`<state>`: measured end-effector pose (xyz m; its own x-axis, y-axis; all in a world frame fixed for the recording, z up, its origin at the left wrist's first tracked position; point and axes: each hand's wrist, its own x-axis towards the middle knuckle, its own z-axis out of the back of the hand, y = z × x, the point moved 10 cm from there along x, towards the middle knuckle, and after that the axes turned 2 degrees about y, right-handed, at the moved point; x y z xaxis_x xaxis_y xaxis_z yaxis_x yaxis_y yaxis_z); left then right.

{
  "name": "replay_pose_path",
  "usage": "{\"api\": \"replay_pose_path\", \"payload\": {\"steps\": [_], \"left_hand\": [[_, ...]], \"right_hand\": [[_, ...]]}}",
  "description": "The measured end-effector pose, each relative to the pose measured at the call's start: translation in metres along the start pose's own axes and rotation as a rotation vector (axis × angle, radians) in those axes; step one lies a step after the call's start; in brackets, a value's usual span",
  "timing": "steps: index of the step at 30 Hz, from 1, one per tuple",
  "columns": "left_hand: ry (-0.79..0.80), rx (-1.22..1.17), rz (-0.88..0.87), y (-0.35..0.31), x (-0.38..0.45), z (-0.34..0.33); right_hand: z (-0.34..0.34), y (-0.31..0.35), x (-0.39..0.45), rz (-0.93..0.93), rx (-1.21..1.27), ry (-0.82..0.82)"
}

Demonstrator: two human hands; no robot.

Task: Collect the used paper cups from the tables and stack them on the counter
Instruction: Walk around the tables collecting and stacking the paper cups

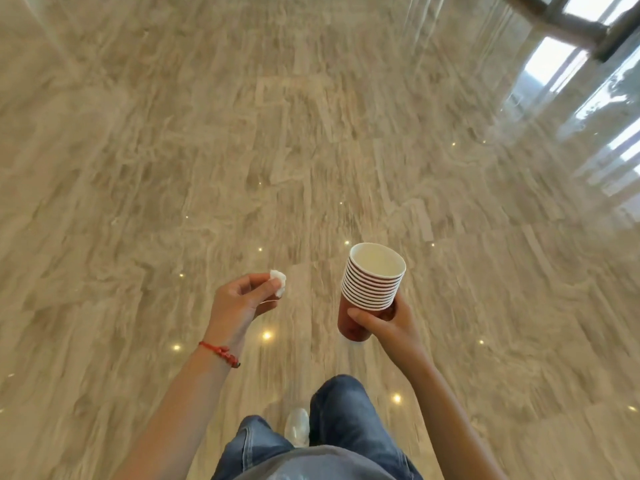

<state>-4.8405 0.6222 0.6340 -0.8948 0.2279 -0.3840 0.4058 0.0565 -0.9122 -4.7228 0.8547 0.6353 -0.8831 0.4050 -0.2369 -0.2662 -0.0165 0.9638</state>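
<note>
While my right hand (pixel 388 320) wraps around the bottom of a stack of paper cups (pixel 372 289) — red sides, white rolled rims, tilted a bit — my left hand (pixel 242 303), palm up, pinches a crumpled white tissue (pixel 278 280). Both held out over the glossy marble-look floor (pixel 242 150), red string bracelet (pixel 220 353) on my left wrist.

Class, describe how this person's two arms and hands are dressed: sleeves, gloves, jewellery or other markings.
Both arms are bare from wrist to as far up as the picture shows; no sleeves in view and no gloves. The left hand has a thin red cord bracelet with small red beads round its wrist. The right hand and its wrist carry nothing: no watch, no band. No rings can be seen on the fingers.
</note>
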Motion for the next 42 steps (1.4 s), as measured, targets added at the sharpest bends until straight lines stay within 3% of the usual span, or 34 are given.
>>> {"api": "replay_pose_path", "payload": {"steps": [8,18,27,35,42], "left_hand": [[0.011,0.005,0.045,-0.037,0.190,-0.071],[-0.031,0.029,-0.012,-0.147,0.415,-0.148],[-0.031,0.018,0.014,-0.210,0.649,-0.191],[-0.003,0.031,-0.002,-0.320,0.861,-0.236],[-0.001,0.022,0.043,-0.357,1.016,-0.287]], "right_hand": [[0.025,0.014,0.204,-0.021,-0.006,-0.014],[0.049,0.110,0.474,0.022,0.013,0.070],[0.028,0.149,0.709,0.028,0.007,0.085],[0.032,0.229,0.929,0.033,-0.003,0.066],[0.053,0.241,1.094,-0.025,0.033,0.038]]}}
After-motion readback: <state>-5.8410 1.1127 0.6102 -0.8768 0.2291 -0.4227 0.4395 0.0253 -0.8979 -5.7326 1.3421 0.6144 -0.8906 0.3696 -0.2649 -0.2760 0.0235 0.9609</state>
